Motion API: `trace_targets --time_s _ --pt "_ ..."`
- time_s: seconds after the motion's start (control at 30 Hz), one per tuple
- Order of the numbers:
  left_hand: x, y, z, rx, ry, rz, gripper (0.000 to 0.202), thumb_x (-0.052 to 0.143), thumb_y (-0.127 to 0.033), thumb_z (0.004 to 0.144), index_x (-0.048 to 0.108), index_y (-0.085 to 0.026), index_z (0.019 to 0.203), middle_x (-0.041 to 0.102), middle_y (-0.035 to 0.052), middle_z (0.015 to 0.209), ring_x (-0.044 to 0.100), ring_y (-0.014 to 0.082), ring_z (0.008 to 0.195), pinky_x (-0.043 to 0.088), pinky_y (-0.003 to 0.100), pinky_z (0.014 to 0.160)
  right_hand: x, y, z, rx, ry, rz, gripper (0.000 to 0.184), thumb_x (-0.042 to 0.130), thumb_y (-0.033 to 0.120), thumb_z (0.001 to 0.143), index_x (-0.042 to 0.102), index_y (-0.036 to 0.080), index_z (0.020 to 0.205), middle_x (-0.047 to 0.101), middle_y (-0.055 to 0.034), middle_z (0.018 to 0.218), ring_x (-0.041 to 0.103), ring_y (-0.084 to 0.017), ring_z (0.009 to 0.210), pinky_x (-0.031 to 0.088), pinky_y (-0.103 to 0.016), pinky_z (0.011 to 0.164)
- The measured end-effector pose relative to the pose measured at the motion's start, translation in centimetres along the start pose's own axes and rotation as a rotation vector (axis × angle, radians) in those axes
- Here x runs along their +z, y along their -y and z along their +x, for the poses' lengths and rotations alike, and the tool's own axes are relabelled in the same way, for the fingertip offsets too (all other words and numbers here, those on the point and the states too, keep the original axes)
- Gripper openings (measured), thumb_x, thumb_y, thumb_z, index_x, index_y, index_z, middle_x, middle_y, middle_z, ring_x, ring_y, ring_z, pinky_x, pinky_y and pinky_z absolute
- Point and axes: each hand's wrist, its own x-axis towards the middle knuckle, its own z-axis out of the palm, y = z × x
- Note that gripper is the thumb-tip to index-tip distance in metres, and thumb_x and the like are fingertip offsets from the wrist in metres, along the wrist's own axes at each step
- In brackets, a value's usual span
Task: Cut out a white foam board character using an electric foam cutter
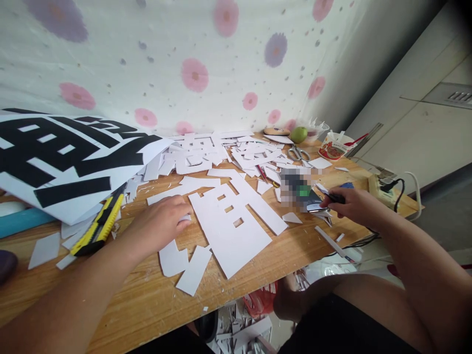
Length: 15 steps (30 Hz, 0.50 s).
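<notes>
My left hand (165,223) is closed above the wooden tabletop, a small white board scrap (185,217) between its fingertips. Just right of it lies a large white cut-out board (232,236) with three small rectangular holes. Smaller white offcuts (193,270) rest below that hand. On the right, my right hand (348,204) is closed around a slim dark pen-like tool (336,197), whose tip I cannot make out. Its fingertips are at the near edge of a phone (313,206), whose screen is mostly pixelated.
A yellow utility knife (99,223) leans by printed black-character sheets (70,157) at left. White scraps (199,152) pile along the back. Scissors (298,153), a green fruit (298,134), a paper tub (332,146) and a power strip (381,189) stand right. Offcuts (239,332) fill the floor below.
</notes>
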Motion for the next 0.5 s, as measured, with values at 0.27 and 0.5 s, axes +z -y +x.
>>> trace_targets --time_s 0.27,0.5 --pt "0.33 -0.65 0.5 0.074 0.028 0.013 0.017 0.049 -0.02 0.089 0.061 -0.022 0.077 0.062 0.0048 0.089 0.058 0.0226 0.089 0.041 0.036 0.077 0.0 0.31 -0.02 0.021 -0.008 0.006 0.014 0.056 0.021 0.078 0.07 0.023 0.081 0.067 -0.0004 0.058 0.064 -0.021 0.057 0.044 -0.031 0.061" --pt "0.84 -0.79 0.74 0.105 0.008 0.028 0.016 0.049 -0.02 0.088 0.054 -0.022 0.072 0.06 0.0045 0.083 0.055 0.0225 0.083 0.038 0.035 0.073 -0.13 0.31 0.0 -0.001 -0.004 -0.008 0.015 0.055 0.022 0.08 0.07 0.021 0.085 0.07 -0.0009 0.064 0.065 -0.019 0.062 0.044 -0.029 0.063"
